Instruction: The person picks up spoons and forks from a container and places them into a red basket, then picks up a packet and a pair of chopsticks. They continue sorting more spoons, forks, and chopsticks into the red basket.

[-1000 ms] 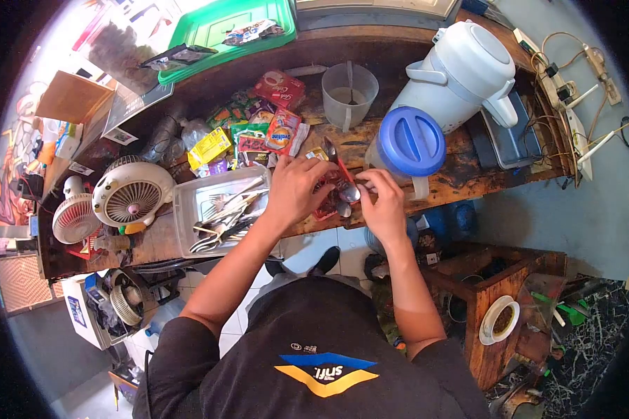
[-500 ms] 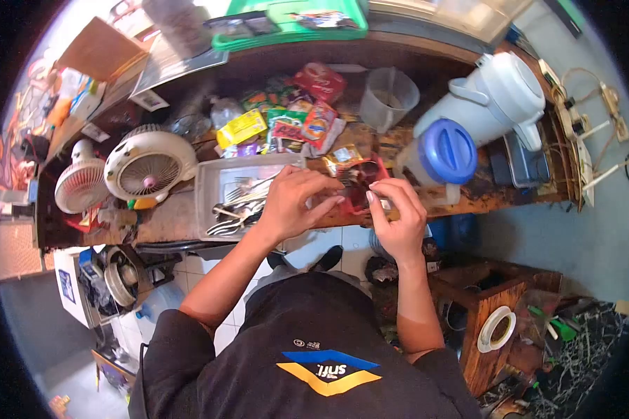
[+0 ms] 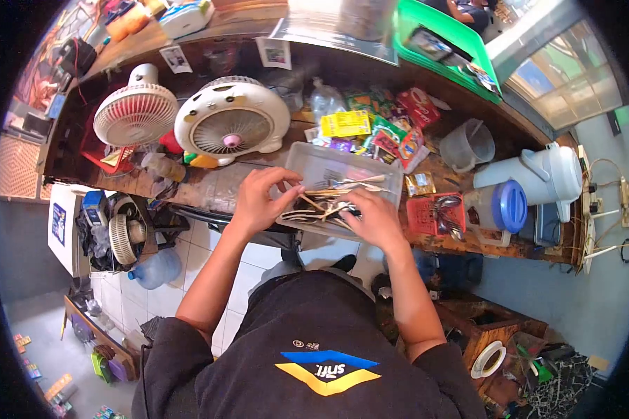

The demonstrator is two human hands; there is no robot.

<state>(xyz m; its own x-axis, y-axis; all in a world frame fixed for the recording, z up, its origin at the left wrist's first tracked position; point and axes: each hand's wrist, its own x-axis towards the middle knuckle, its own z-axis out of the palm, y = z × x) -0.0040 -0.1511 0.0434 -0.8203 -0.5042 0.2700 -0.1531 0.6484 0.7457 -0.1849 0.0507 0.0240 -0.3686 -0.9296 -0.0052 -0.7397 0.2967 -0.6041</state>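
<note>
A clear plastic tray point(image 3: 391, 183) on the wooden counter holds a pile of cutlery point(image 3: 321, 209). At its left side, my left hand point(image 3: 267, 199) has its thumb and a finger pinched at the end of a thin, light brown utensil. My right hand point(image 3: 370, 218) reaches down into the tray's right part, fingers bent over the cutlery; what its fingertips hold, if anything, is hidden. Just right of the tray, a red basket point(image 3: 416, 215) contains several spoons point(image 3: 447, 213).
Two fans point(image 3: 136, 115) stand at the left of the counter. Colourful packets point(image 3: 346, 123) lie behind the tray. A clear jug point(image 3: 467, 145), a thermos point(image 3: 538, 174) and a blue-lidded pitcher point(image 3: 510, 206) are on the right. A green tray point(image 3: 447, 52) sits above.
Both hands have gone from the red basket to the cutlery tray on its left. The camera view has turned left, so the counter's contents appear further right. The basket's spoons now show.
</note>
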